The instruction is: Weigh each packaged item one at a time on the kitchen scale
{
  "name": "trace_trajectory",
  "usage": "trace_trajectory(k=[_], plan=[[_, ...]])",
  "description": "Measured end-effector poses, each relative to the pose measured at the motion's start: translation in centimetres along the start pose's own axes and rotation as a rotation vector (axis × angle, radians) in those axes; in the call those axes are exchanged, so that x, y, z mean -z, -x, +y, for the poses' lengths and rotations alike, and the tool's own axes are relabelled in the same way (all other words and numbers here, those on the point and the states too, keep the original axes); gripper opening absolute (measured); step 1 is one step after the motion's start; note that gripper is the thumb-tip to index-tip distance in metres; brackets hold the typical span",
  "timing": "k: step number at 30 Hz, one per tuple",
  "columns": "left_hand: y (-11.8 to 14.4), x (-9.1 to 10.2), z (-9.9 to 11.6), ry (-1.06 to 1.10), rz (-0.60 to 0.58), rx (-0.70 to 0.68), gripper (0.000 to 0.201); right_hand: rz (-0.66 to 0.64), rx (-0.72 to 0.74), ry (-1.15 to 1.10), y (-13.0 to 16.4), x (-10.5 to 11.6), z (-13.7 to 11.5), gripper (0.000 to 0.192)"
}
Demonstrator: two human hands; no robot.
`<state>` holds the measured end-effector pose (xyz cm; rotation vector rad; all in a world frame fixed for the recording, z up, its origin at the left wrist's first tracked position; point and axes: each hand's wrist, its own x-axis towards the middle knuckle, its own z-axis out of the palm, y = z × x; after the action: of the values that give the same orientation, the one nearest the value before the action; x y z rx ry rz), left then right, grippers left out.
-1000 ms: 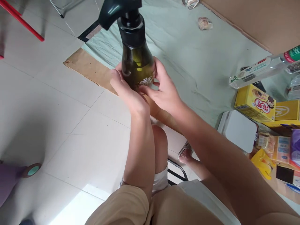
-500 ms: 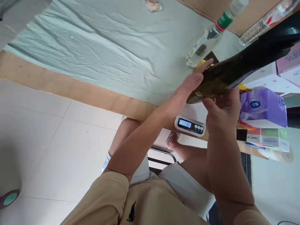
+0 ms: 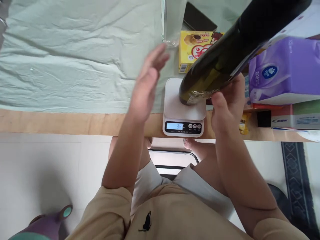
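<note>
A dark green glass wine bottle point(image 3: 212, 66) has its base on the white platform of a kitchen scale point(image 3: 185, 108). The scale's lit display shows digits that look like 34. My right hand point(image 3: 228, 103) grips the bottle low on its right side, thumb in front and fingers partly hidden behind the glass. Apart from the bottle, my left hand point(image 3: 147, 83) hovers left of the scale, fingers stretched out and slightly blurred. Behind the scale lies a yellow snack box point(image 3: 192, 50), partly covered by the bottle.
A clear bottle point(image 3: 173, 23) stands behind the yellow box's left end, beside a dark flat object point(image 3: 198, 18). On the right are a purple tissue pack point(image 3: 282, 70), a stacked carton point(image 3: 305, 115) and a small yellow packet point(image 3: 244, 123). Pale green cloth point(image 3: 75, 56) covers the table behind its wooden edge point(image 3: 62, 121).
My left hand has let go of the wine bottle and moved away to the left. The bottle now rests on the scale, and the head view has turned and shifted right.
</note>
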<state>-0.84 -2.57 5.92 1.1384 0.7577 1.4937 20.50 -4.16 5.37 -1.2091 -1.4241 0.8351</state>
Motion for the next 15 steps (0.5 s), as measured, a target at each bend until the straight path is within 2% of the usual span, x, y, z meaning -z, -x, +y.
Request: trace_trajectory(k=[2,3,5,7,9,12,15], plan=[[0.3,1.5,-0.5,-0.098,0.233,-0.034,0.032,0.069,-0.008,-0.092,0.2,-0.1,0.0,0.051],[0.6,2.0,-0.9,-0.142,0.328,-0.032,0.029,0.105,-0.014,-0.161,0.4,-0.1,0.0,0.045],[1.2,2.4,-1.5,-0.224,0.429,0.008,0.038,0.147,-0.018,-0.270,0.8,-0.1,-0.1,0.037],[1.7,2.4,-2.2,-0.283,0.415,0.048,0.030,0.145,-0.005,-0.311,1.2,0.0,0.0,0.034],[1.9,2.5,-2.6,-0.325,0.378,0.024,0.015,0.149,0.030,-0.318,1.4,0.1,0.2,0.033],[2.0,2.8,-2.9,-0.331,0.325,-0.064,0.031,0.182,0.063,-0.308,1.6,0.1,0.7,0.031],[2.0,3.0,-3.0,-0.296,0.305,-0.095,0.036,0.209,0.047,-0.278,1.7,0.2,1.0,0.030]])
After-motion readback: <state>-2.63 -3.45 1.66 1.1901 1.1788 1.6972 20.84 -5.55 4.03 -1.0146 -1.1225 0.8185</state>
